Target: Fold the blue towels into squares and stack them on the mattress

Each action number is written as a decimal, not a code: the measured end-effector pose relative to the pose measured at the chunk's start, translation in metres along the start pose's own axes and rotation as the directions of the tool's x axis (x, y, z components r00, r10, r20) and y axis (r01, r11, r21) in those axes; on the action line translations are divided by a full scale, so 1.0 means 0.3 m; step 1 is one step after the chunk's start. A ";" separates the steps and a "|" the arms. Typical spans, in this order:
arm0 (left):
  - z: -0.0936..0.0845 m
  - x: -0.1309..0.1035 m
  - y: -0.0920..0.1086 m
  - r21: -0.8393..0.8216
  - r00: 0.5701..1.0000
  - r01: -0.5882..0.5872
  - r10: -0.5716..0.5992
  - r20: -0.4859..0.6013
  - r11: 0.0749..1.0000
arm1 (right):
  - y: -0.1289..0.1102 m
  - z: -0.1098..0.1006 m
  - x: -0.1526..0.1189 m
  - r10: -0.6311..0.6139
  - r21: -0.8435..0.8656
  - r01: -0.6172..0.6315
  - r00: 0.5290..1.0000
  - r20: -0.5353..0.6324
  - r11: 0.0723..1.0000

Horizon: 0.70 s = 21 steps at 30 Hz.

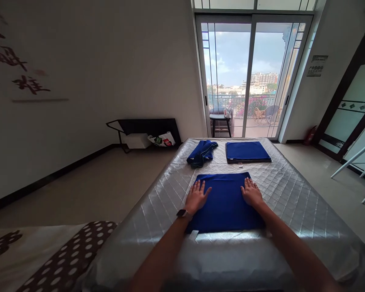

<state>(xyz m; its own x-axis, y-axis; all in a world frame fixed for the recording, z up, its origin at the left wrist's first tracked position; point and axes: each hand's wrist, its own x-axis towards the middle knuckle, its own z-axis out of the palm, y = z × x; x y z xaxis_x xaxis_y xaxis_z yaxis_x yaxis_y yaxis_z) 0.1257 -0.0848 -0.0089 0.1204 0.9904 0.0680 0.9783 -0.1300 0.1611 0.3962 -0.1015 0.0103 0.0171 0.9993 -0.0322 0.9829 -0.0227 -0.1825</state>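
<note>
Left hand (196, 198) and right hand (252, 193) press the flat blue cloth (225, 205), 12 o'clock on mattress (161, 202); grips released. Folded blue cloth (248, 151), 1 o'clock, looks done; crumpled blue cloth (200, 153), 11 o'clock, isn't.

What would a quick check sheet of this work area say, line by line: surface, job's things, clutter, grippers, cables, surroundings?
Surface: mattress with a shiny quilted cover.
Job's things: blue cloth spread flat; beyond it, crumpled cloth left, neat blue stack right.
Clutter: white box and printed bag by the wall.
Grippers: none; bare left hand and right hand lie open on the flat cloth.
Cables: nothing seen.
Surroundings: glass doors ahead, extinguisher right.
</note>
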 end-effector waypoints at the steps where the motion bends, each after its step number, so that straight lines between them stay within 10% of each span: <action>1: -0.002 -0.003 -0.038 -0.001 1.000 0.024 -0.024 -0.003 1.000 | -0.001 -0.002 0.006 0.005 -0.020 -0.005 1.000 0.009 1.000; 14: 0.015 0.008 -0.101 0.140 0.999 0.029 -0.024 -0.033 0.990 | -0.016 -0.019 0.167 0.011 -0.014 -0.011 1.000 -0.018 1.000; 21: -0.013 0.128 0.198 0.110 0.947 -0.286 0.298 -0.119 0.952 | -0.005 0.011 0.171 0.008 0.018 -0.007 0.999 -0.053 1.000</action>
<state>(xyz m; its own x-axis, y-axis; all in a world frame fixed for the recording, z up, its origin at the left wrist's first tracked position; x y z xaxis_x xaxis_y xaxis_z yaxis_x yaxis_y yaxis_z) 0.1879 -0.0546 0.0070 0.3856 0.8936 0.2300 0.9154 -0.4016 0.0257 0.3951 -0.0504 0.0056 0.0341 0.9993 0.0181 0.9793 -0.0298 -0.2001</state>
